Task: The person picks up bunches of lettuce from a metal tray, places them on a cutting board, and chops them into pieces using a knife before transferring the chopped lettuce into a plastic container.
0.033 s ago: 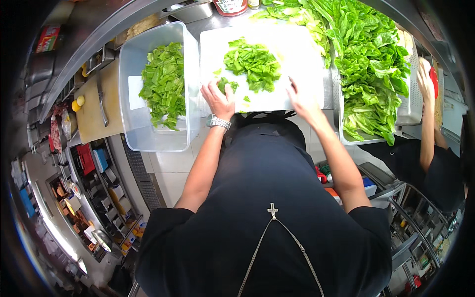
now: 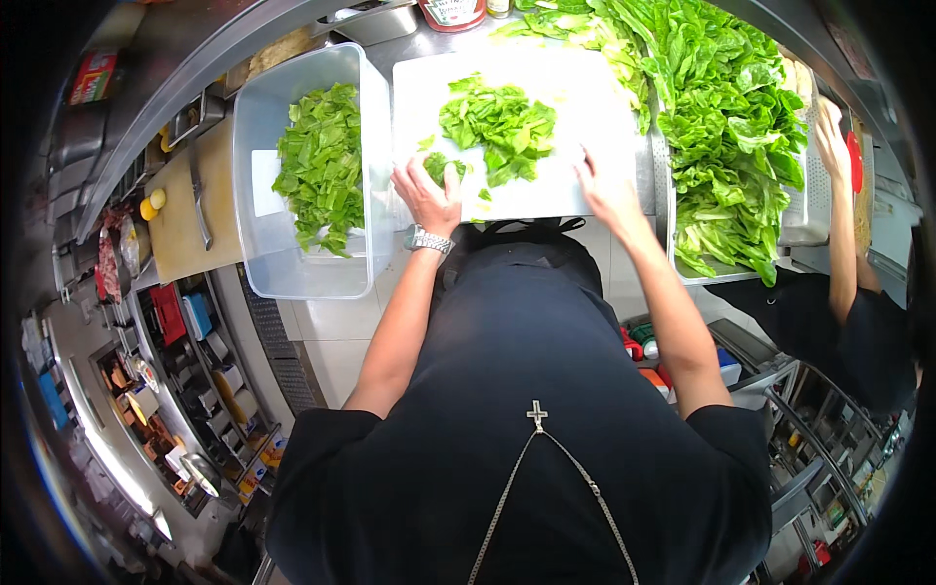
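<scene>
A pile of chopped green lettuce [image 2: 502, 127] lies on a white cutting board [image 2: 414, 93] before me. My left hand [image 2: 430, 200], with a metal-band watch at its wrist, rests at the board's near left edge. Its fingers are apart, around a small clump of cut lettuce [image 2: 447, 169]. My right hand [image 2: 609, 195] is over the board's near right part, apart from the pile. Its fingers are stretched forward, and no held thing can be made out against the glare. More cut lettuce [image 2: 322, 161] fills part of a clear plastic tub [image 2: 375, 195] to the left.
Whole lettuce leaves [image 2: 731, 136] heap over a perforated metal tray [image 2: 666, 210] at right. A co-worker's hand [image 2: 832, 141] reaches in beyond it. Left of the tub, a knife [image 2: 198, 190] lies on a yellowish board [image 2: 175, 234]. A red-labelled container [image 2: 453, 14] stands at the back.
My right hand has shifted a little to the right, away from the chopped pile. The left hand has hardly moved. The co-worker's hand has moved slightly away from me.
</scene>
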The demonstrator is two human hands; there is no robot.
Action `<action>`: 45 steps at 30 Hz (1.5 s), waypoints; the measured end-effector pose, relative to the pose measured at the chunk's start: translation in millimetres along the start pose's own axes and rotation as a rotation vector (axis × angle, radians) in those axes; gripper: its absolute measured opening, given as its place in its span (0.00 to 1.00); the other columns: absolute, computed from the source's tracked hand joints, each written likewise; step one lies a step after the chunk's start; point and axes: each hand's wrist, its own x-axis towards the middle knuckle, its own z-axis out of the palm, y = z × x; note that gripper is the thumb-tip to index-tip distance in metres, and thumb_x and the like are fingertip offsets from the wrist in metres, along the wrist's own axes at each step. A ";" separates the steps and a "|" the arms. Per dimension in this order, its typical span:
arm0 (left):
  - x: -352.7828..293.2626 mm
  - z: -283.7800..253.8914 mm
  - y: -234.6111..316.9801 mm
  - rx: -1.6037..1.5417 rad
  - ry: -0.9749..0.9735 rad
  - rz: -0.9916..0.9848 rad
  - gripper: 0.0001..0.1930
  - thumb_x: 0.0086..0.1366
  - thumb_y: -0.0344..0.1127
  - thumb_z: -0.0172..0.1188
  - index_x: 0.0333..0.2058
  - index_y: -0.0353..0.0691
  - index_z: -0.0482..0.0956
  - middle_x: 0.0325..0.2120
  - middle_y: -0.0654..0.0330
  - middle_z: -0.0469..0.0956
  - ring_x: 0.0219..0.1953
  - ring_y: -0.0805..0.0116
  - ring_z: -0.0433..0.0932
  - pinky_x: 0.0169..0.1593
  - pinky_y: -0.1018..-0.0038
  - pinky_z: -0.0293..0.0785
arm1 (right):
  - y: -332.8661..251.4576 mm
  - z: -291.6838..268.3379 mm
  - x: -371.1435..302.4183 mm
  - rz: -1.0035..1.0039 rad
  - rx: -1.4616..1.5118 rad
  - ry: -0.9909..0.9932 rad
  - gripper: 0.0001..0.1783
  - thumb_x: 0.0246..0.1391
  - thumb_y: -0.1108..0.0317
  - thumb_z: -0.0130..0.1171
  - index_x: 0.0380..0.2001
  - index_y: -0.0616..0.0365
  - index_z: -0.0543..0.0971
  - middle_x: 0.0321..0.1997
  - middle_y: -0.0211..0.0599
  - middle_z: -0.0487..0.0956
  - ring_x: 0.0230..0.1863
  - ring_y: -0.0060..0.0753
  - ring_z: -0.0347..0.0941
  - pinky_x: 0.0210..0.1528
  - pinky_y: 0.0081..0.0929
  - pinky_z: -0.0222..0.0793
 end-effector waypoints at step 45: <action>126.3 -209.1 27.3 0.143 0.167 0.104 0.43 0.47 0.36 0.74 0.62 0.42 0.65 0.53 0.50 0.70 0.57 0.47 0.65 0.60 0.53 0.63 | -301.5 -15.8 113.8 -0.786 0.659 0.005 0.26 0.62 0.47 0.55 0.54 0.54 0.78 0.50 0.42 0.80 0.52 0.36 0.76 0.57 0.30 0.69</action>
